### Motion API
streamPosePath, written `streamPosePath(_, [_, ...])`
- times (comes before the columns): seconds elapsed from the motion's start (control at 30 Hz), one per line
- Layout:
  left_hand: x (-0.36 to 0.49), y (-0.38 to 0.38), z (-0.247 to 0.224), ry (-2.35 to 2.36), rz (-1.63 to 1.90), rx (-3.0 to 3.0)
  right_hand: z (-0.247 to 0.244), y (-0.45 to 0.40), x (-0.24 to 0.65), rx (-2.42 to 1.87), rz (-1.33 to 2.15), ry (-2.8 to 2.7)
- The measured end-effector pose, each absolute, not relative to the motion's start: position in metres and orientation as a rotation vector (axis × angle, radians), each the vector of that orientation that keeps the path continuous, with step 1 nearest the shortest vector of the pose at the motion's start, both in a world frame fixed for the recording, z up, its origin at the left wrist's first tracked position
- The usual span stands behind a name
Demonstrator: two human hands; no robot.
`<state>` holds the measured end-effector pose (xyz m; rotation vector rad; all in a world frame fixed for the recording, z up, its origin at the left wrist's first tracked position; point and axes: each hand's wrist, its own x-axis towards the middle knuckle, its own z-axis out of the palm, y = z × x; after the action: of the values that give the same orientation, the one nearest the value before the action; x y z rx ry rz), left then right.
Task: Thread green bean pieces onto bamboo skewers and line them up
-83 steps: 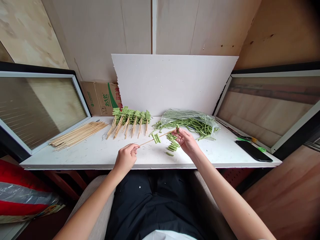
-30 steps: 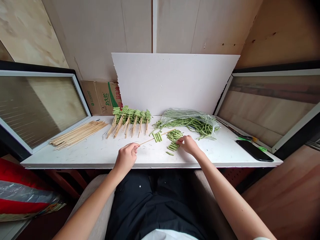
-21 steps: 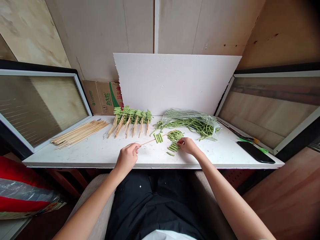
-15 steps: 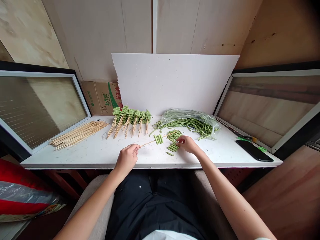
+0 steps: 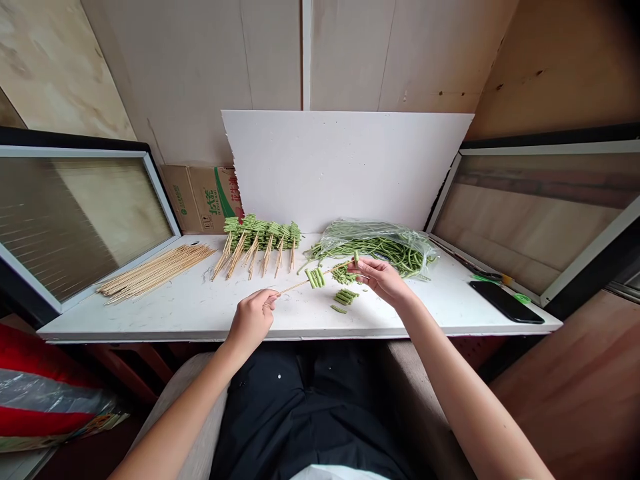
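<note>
My left hand (image 5: 253, 318) is closed on the lower end of a bamboo skewer (image 5: 294, 287), which slants up to the right. Several cut green bean pieces (image 5: 315, 277) are threaded side by side along it. My right hand (image 5: 381, 277) pinches one more green bean piece (image 5: 356, 259) at the skewer's far tip; whether the tip has pierced it I cannot tell. Below that hand lie a short row of cut pieces (image 5: 346, 295) and a single loose piece (image 5: 339, 309). A pile of cut pieces (image 5: 343, 274) is partly hidden behind the skewer.
Bare skewers (image 5: 155, 272) lie at the left of the white table (image 5: 200, 323). Filled bean skewers (image 5: 263, 233) are stacked at the back. Long beans sit in a clear plastic bag (image 5: 380, 230). A black phone (image 5: 506, 302) and scissors (image 5: 480, 268) lie at the right.
My right hand has picked up a bean piece from beside the row and raised it to the skewer's tip. My left hand still holds the skewer in nearly the same place.
</note>
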<state>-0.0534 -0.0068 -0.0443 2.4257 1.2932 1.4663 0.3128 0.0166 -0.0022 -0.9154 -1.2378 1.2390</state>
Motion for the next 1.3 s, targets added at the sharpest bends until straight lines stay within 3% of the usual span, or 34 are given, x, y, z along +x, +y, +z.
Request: streamPosePath(1.3, [-0.051,-0.006,-0.046,1.335,1.438,2.369,-0.004,0.012,0.295,-0.846,1.323,-1.153])
